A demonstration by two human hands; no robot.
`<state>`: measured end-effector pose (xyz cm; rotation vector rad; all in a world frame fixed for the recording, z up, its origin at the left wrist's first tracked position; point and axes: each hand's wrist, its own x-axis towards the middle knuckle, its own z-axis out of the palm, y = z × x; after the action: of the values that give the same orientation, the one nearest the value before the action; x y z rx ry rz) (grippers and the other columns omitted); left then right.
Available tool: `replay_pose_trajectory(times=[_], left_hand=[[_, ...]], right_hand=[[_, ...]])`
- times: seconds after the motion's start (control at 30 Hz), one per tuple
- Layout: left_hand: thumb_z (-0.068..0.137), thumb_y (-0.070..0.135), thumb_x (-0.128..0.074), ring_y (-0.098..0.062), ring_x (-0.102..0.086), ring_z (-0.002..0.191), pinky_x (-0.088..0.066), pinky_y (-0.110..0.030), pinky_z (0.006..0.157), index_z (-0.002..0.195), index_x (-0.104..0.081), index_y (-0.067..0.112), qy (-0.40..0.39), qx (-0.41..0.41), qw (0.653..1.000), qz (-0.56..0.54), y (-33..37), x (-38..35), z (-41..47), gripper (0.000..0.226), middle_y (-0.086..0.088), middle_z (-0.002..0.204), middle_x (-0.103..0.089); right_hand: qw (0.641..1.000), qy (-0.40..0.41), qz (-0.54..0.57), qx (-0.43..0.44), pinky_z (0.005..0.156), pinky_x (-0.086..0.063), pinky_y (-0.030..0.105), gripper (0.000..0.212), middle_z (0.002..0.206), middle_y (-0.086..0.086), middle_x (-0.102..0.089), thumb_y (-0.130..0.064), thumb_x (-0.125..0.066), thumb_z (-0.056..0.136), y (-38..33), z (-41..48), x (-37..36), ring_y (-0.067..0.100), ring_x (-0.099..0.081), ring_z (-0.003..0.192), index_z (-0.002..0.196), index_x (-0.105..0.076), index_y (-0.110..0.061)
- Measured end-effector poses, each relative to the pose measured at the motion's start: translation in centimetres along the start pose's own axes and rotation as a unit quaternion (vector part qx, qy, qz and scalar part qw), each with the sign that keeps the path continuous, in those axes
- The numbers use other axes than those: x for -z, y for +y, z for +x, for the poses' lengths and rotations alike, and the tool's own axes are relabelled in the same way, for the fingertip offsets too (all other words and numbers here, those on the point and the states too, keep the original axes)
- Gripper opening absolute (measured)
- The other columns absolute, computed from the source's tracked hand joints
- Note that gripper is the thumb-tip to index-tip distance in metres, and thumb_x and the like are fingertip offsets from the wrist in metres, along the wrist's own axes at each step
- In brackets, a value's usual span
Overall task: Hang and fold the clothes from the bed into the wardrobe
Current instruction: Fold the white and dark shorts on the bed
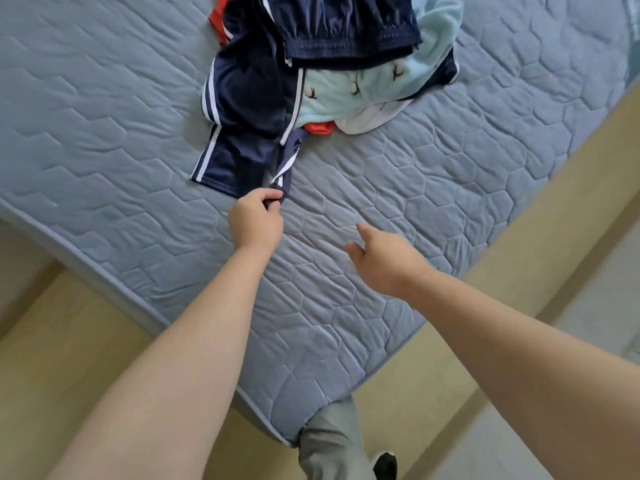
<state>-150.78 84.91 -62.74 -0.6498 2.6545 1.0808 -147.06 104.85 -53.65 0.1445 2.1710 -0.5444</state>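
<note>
Here, in the upper middle of the frame, a heap of clothes lies on the bed (104, 116), whose blue-grey cover is quilted in a honeycomb pattern. Topmost is a navy garment with a gathered elastic waistband (346, 29). Under it and running down toward the frame's centre is a navy striped garment (249, 109) of shiny fabric with white stripes along its edges. To the right of that lies a light blue cloth (349, 88) printed with small dark and pale motifs, too small to make out; they do not read as lettering. A white cloth (367, 121) shows at its lower edge, and a red garment (220, 19) peeks out at the upper left of the heap, with another red patch just below the light blue cloth.

The left hand (255, 220) reaches in from the lower left to the centre of the frame. Its fingers (270, 195) are curled tight round the bunched lower end of the navy striped garment, which is drawn into a narrow twist right above the grip.

The right hand (384, 261) is just right of centre, over bare quilt and apart from the clothes. Its fingers (363, 232) are loosely spread and hold nothing.

At the bottom edge, past the mattress corner, a grey trouser leg (329, 441) and a black shoe (385, 464) stand on the pale floor (69, 358).
</note>
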Motion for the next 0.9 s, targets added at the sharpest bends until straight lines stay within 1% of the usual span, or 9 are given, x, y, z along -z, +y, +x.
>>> replay_pose_trajectory(times=[0.03,0.1,0.23,0.33,0.5,0.63,0.73,0.8,0.9], left_hand=[[0.09,0.007,-0.062,-0.012,-0.06,0.084,-0.037,-0.001,0.07,0.099,-0.074,0.02,0.003,-0.016,1.0,-0.026,2.0,1.3,-1.4,0.019,0.005,0.093,-0.07],[0.089,0.005,-0.061,-0.01,-0.057,0.079,-0.035,-0.003,0.067,0.093,-0.069,0.02,0.006,-0.044,0.997,-0.07,5.7,3.9,-3.8,0.018,0.01,0.085,-0.065],[0.09,0.005,-0.06,-0.001,-0.056,0.071,-0.041,-0.012,0.071,0.087,-0.062,0.022,0.005,-0.06,0.989,-0.138,12.0,9.6,-8.7,0.017,0.017,0.077,-0.06],[0.09,0.006,-0.061,-0.003,-0.056,0.072,-0.045,-0.019,0.073,0.081,-0.058,0.028,-0.009,-0.062,0.98,-0.19,15.4,13.4,-11.7,0.024,0.013,0.078,-0.06],[0.079,0.014,-0.063,-0.016,-0.055,0.07,-0.047,-0.029,0.07,0.07,-0.06,0.034,-0.037,-0.039,0.953,-0.297,19.8,18.9,-16.2,0.022,0.001,0.077,-0.06],[0.078,0.013,-0.063,-0.012,-0.049,0.063,-0.044,-0.027,0.065,0.063,-0.06,0.036,-0.069,-0.052,0.941,-0.328,22.1,21.6,-19.7,0.027,0.011,0.066,-0.056],[0.087,0.002,-0.062,-0.009,-0.047,0.058,-0.042,-0.025,0.062,0.066,-0.053,0.027,-0.09,-0.073,0.938,-0.327,22.9,23.2,-22.1,0.034,0.013,0.061,-0.052],[0.09,-0.005,-0.058,-0.008,-0.046,0.057,-0.042,-0.021,0.06,0.069,-0.047,0.02,-0.105,-0.091,0.931,-0.337,24.0,24.3,-24.0,0.035,0.009,0.063,-0.05],[0.09,-0.01,-0.055,-0.006,-0.046,0.055,-0.041,-0.017,0.058,0.07,-0.043,0.018,-0.15,-0.12,0.903,-0.385,26.7,26.6,-26.9,0.037,0.007,0.065,-0.049]], right_hand=[[1.0,0.002,-0.002,0.002,0.069,-0.038,0.031,0.048,0.11,0.009,-0.061,-0.037,-0.034,0.106,-0.4,-1.6,0.8,0.027,-0.058,0.094,0.143,-0.037,-0.008],[1.0,0.008,-0.007,0.005,0.06,-0.036,0.032,0.046,0.098,0.008,-0.06,-0.038,-0.034,0.105,-1.4,-4.9,2.3,0.023,-0.053,0.081,0.141,-0.039,-0.009],[0.999,0.029,-0.015,0.011,0.072,-0.05,0.036,0.045,0.112,0.014,-0.064,-0.038,-0.036,0.104,-3.1,-11.4,5.6,0.03,-0.059,0.096,0.138,-0.043,-0.009],[0.998,0.052,-0.005,0.028,0.07,-0.051,0.037,0.044,0.116,0.015,-0.063,-0.036,-0.038,0.104,-4.3,-15.9,7.8,0.029,-0.06,0.091,0.137,-0.044,-0.009],[0.995,0.086,-0.015,0.056,0.087,-0.046,0.037,0.051,0.13,0.014,-0.06,-0.036,-0.042,0.102,-5.4,-21.6,10.7,0.032,-0.054,0.12,0.146,-0.038,-0.009],[0.992,0.111,-0.014,0.066,0.096,-0.042,0.033,0.058,0.148,0.01,-0.047,-0.035,-0.048,0.099,-6.0,-24.9,12.2,0.031,-0.047,0.131,0.15,-0.034,-0.01],[0.988,0.127,-0.002,0.084,0.086,-0.04,0.03,0.056,0.141,0.009,-0.054,-0.032,-0.055,0.095,-6.2,-26.8,12.4,0.03,-0.051,0.126,0.145,-0.039,-0.012],[0.989,0.119,0.003,0.088,0.082,-0.039,0.029,0.069,0.139,0.009,-0.054,-0.032,-0.059,0.093,-6.2,-27.8,12.4,0.029,-0.053,0.121,0.151,-0.027,-0.013],[0.985,0.116,0.071,0.107,0.076,-0.035,0.027,0.075,0.126,0.007,-0.058,-0.033,-0.057,0.094,-6.5,-28.9,12.1,0.019,-0.053,0.091,0.153,-0.013,-0.017]])
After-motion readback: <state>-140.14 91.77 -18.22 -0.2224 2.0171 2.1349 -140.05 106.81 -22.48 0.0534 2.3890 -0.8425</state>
